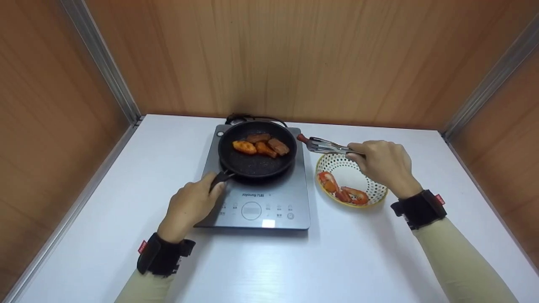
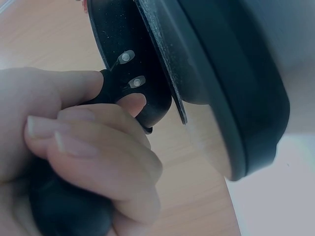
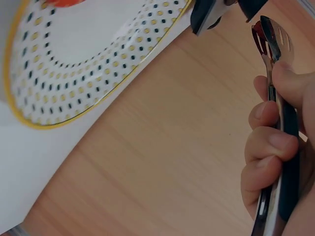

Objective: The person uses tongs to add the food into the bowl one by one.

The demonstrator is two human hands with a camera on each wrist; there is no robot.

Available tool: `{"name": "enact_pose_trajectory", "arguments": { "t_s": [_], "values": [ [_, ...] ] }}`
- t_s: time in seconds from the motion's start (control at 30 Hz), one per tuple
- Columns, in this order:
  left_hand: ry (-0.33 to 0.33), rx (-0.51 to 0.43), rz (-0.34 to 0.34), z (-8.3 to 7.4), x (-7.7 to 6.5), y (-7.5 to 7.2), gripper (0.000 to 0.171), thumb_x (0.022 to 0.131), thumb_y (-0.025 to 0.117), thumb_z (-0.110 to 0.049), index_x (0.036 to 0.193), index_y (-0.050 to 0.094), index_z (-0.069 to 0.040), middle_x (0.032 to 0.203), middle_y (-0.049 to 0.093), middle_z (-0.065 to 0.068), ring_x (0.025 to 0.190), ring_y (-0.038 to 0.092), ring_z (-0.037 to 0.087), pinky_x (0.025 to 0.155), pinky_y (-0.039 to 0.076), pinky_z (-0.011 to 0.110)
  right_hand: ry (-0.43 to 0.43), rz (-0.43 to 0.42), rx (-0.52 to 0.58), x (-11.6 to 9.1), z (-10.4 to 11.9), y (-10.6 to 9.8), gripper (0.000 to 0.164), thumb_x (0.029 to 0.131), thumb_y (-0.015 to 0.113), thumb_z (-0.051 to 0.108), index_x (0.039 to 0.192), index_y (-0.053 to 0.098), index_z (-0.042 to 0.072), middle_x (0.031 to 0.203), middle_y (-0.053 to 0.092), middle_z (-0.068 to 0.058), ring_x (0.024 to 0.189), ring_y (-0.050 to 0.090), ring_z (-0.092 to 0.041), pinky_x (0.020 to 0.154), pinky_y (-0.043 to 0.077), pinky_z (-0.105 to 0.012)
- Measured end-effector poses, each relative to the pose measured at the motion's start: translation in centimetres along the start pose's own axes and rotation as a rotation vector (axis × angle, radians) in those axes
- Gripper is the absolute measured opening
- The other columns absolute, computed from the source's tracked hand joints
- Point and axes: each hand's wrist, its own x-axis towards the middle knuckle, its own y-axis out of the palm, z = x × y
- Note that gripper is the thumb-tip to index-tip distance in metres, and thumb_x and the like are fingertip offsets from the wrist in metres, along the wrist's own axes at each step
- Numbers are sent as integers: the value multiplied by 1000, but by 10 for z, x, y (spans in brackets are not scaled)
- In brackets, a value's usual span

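Note:
My left hand [image 1: 189,206] grips the black handle [image 2: 71,206] of a frying pan [image 1: 257,168]. Several browned pieces of food lie in the pan, among them a yellow-orange piece [image 1: 244,147] and a flat brown slice [image 1: 278,146]. In my right hand [image 1: 381,162] are metal tongs [image 1: 328,145], held above the far rim of a dotted plate [image 1: 372,193]. A small reddish-brown piece of food [image 1: 302,138] sits between the tong tips, just right of the pan. Its exact kind is unclear.
Under the pan is a grey induction cooker [image 1: 269,214] with a touch panel, its black cord [image 1: 265,118] behind. Red-orange shrimp [image 1: 353,195] lie on the plate's near side. Wood-grain panels [image 1: 273,59] enclose the white table [image 1: 261,269] at the back and sides.

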Motion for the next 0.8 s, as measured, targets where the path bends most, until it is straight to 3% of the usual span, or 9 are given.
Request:
{"name": "enact_pose_trajectory", "arguments": {
  "t_s": [0.2, 0.37, 0.6, 0.8],
  "values": [
    [-1, -6, 7, 0, -1, -1, 22, 113, 53, -35, 110, 56, -14, 72, 54, 7, 65, 54, 26, 53, 36, 37, -33, -26, 24, 16, 24, 2, 19, 100, 76, 36, 109, 81, 20, 66, 58, 2, 54, 42, -17, 45, 27, -32],
    [-1, -10, 8, 0, -1, -1, 22, 113, 53, -35, 110, 56, -14, 72, 54, 7, 65, 54, 26, 52, 36, 37, -67, -47, 32, 30, 50, 5, 18, 100, 76, 38, 102, 79, 20, 67, 58, 2, 54, 46, -18, 44, 33, -36],
    [6, -17, 5, -3, -1, 0, 22, 113, 53, -35, 108, 56, -14, 73, 55, 7, 66, 54, 26, 53, 36, 38, -43, -4, 62, 47, 87, 13, 17, 100, 74, 42, 98, 78, 26, 72, 67, 1, 60, 60, -23, 49, 45, -47],
    [16, -14, -3, -4, -1, -1, 22, 113, 53, -34, 107, 57, -13, 73, 57, 8, 66, 55, 27, 53, 37, 38, -30, 63, 72, 60, 113, 24, 22, 101, 72, 45, 108, 82, 27, 86, 77, -3, 67, 66, -24, 54, 50, -49]
  ]
}}
